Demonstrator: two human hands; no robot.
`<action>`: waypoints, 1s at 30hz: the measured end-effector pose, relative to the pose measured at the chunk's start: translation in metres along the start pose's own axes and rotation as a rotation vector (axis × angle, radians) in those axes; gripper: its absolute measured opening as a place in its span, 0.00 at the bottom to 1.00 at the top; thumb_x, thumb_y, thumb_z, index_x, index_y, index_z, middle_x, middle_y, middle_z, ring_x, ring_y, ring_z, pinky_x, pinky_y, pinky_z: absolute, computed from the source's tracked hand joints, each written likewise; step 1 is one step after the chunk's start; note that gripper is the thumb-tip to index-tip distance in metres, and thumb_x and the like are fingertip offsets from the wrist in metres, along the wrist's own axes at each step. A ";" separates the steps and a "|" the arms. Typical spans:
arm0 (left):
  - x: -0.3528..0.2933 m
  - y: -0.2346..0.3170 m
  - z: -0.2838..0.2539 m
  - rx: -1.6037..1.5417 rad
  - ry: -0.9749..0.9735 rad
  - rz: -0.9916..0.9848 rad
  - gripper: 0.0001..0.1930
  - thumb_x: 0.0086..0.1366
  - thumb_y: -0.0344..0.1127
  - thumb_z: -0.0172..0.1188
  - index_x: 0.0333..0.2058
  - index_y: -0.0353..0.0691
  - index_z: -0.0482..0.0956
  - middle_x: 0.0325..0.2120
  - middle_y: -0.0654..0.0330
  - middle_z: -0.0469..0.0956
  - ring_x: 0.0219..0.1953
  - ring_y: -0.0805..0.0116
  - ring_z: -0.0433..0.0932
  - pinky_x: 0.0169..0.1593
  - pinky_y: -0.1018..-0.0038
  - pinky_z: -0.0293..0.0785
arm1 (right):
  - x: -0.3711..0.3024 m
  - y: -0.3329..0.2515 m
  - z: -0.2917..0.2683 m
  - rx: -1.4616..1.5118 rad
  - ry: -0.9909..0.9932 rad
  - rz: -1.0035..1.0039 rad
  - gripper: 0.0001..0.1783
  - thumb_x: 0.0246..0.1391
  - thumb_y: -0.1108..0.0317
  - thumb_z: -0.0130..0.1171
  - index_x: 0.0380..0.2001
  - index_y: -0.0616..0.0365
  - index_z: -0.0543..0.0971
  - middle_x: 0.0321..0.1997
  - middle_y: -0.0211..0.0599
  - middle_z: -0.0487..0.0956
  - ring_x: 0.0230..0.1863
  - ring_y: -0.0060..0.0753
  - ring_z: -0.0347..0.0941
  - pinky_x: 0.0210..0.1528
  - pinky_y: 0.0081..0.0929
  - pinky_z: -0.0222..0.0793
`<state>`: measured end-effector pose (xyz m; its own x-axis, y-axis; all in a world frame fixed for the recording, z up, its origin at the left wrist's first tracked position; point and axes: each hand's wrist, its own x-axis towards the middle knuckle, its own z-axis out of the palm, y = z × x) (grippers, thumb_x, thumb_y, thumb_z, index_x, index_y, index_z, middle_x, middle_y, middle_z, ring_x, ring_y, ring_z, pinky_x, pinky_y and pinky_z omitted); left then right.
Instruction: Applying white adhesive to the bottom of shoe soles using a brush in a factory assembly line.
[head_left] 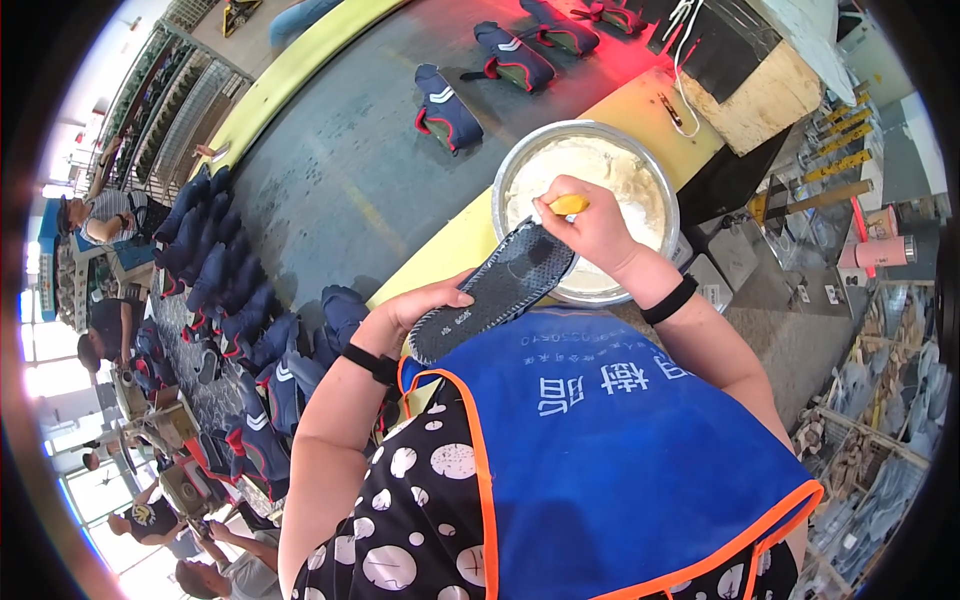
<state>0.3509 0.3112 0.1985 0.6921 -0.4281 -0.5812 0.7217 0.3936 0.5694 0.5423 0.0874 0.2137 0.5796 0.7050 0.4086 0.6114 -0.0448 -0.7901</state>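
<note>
While clamped mid-frame with left grip (432, 303) on dark sole (492, 290), right grip (592, 222) on yellow handle (570, 205) | seemingly risked twisting from side-only hold | smearing from excess paste (600, 163)

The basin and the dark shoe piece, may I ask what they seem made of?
Basin: probably steel, smooth and shiny, from its silvery, reflective rim. Dark shoe piece: perhaps matte fabric, given its textured grey face and pale edge stitching.
</note>
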 end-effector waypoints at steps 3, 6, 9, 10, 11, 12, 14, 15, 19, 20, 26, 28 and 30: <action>0.005 -0.005 -0.010 -0.074 -0.025 -0.031 0.44 0.59 0.39 0.61 0.71 0.37 0.51 0.63 0.51 0.69 0.59 0.67 0.75 0.63 0.72 0.69 | 0.005 -0.013 0.016 0.077 -0.079 -0.018 0.08 0.55 0.75 0.65 0.29 0.58 0.74 0.27 0.37 0.75 0.28 0.35 0.72 0.34 0.27 0.68; 0.004 -0.006 -0.010 -0.090 -0.033 -0.034 0.43 0.60 0.39 0.61 0.71 0.36 0.52 0.61 0.52 0.71 0.56 0.68 0.77 0.61 0.73 0.71 | 0.013 -0.022 0.016 0.187 -0.104 -0.019 0.06 0.55 0.71 0.65 0.31 0.57 0.76 0.28 0.39 0.76 0.32 0.42 0.76 0.37 0.31 0.71; 0.003 -0.008 -0.015 -0.108 -0.032 -0.012 0.42 0.61 0.39 0.60 0.71 0.36 0.52 0.60 0.53 0.72 0.55 0.70 0.77 0.60 0.75 0.72 | 0.027 -0.021 -0.001 0.229 -0.104 -0.033 0.05 0.53 0.74 0.67 0.33 0.58 0.80 0.30 0.35 0.79 0.36 0.34 0.77 0.41 0.27 0.71; 0.003 -0.010 -0.017 -0.106 -0.038 -0.011 0.42 0.61 0.39 0.60 0.71 0.36 0.52 0.60 0.52 0.72 0.55 0.70 0.78 0.60 0.75 0.72 | 0.031 -0.025 -0.009 0.285 -0.170 -0.007 0.06 0.52 0.74 0.68 0.33 0.58 0.81 0.32 0.34 0.80 0.36 0.33 0.78 0.42 0.27 0.72; 0.003 -0.007 -0.015 -0.107 -0.040 -0.013 0.42 0.61 0.39 0.60 0.71 0.36 0.52 0.60 0.52 0.72 0.55 0.70 0.78 0.60 0.75 0.72 | 0.034 -0.027 -0.016 0.337 -0.230 0.023 0.06 0.51 0.74 0.69 0.33 0.59 0.82 0.33 0.33 0.81 0.37 0.31 0.78 0.43 0.27 0.72; 0.003 -0.003 -0.011 -0.137 -0.032 -0.019 0.43 0.59 0.37 0.61 0.71 0.37 0.52 0.60 0.52 0.72 0.56 0.68 0.78 0.60 0.73 0.72 | 0.034 -0.029 -0.020 0.383 -0.277 0.045 0.08 0.49 0.74 0.71 0.34 0.59 0.84 0.35 0.32 0.82 0.39 0.29 0.78 0.44 0.27 0.72; 0.002 0.001 -0.007 -0.167 -0.025 -0.027 0.45 0.57 0.35 0.62 0.71 0.38 0.53 0.61 0.51 0.72 0.56 0.66 0.77 0.61 0.72 0.72 | 0.032 -0.029 -0.016 0.403 -0.346 0.055 0.08 0.49 0.75 0.70 0.34 0.59 0.84 0.35 0.33 0.82 0.39 0.29 0.78 0.45 0.27 0.72; 0.002 0.002 -0.007 -0.165 -0.046 -0.038 0.45 0.56 0.35 0.63 0.71 0.37 0.52 0.61 0.51 0.71 0.57 0.65 0.77 0.61 0.72 0.72 | 0.031 -0.029 -0.015 0.424 -0.416 0.063 0.08 0.49 0.76 0.70 0.34 0.59 0.84 0.34 0.33 0.82 0.39 0.29 0.78 0.45 0.26 0.72; -0.001 0.003 -0.001 -0.116 -0.058 -0.011 0.47 0.56 0.37 0.62 0.72 0.37 0.50 0.64 0.50 0.68 0.59 0.65 0.75 0.63 0.71 0.70 | 0.027 -0.007 -0.029 0.281 -0.385 0.152 0.06 0.49 0.76 0.69 0.32 0.60 0.84 0.34 0.33 0.82 0.40 0.28 0.79 0.47 0.28 0.72; -0.001 0.003 -0.001 -0.116 -0.059 -0.011 0.47 0.56 0.37 0.62 0.72 0.37 0.50 0.64 0.50 0.68 0.59 0.65 0.75 0.63 0.71 0.70 | 0.023 0.005 -0.035 0.247 -0.355 0.189 0.07 0.48 0.74 0.70 0.32 0.59 0.84 0.34 0.32 0.83 0.40 0.27 0.79 0.47 0.28 0.73; -0.001 0.000 -0.006 -0.008 -0.079 0.063 0.46 0.58 0.39 0.61 0.72 0.34 0.49 0.65 0.49 0.65 0.63 0.64 0.69 0.66 0.70 0.64 | 0.014 0.005 -0.049 0.112 -0.189 0.293 0.04 0.51 0.72 0.67 0.32 0.58 0.83 0.31 0.33 0.83 0.36 0.28 0.79 0.41 0.29 0.72; -0.002 0.003 -0.004 0.035 -0.057 0.069 0.47 0.57 0.40 0.62 0.71 0.33 0.49 0.65 0.48 0.65 0.64 0.64 0.69 0.66 0.70 0.64 | 0.013 -0.006 -0.039 0.078 -0.145 0.238 0.05 0.52 0.70 0.66 0.31 0.59 0.82 0.30 0.34 0.82 0.33 0.29 0.79 0.38 0.29 0.72; 0.000 0.000 -0.007 0.056 -0.057 0.087 0.46 0.57 0.40 0.62 0.71 0.33 0.50 0.65 0.48 0.66 0.63 0.64 0.69 0.66 0.70 0.64 | 0.005 -0.010 -0.028 -0.098 -0.039 0.316 0.08 0.53 0.67 0.65 0.28 0.59 0.79 0.25 0.38 0.80 0.26 0.36 0.77 0.31 0.32 0.70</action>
<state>0.3512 0.3168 0.1948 0.7486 -0.4406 -0.4954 0.6562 0.3857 0.6486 0.5549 0.0716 0.2365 0.7290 0.6718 0.1313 0.4549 -0.3321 -0.8263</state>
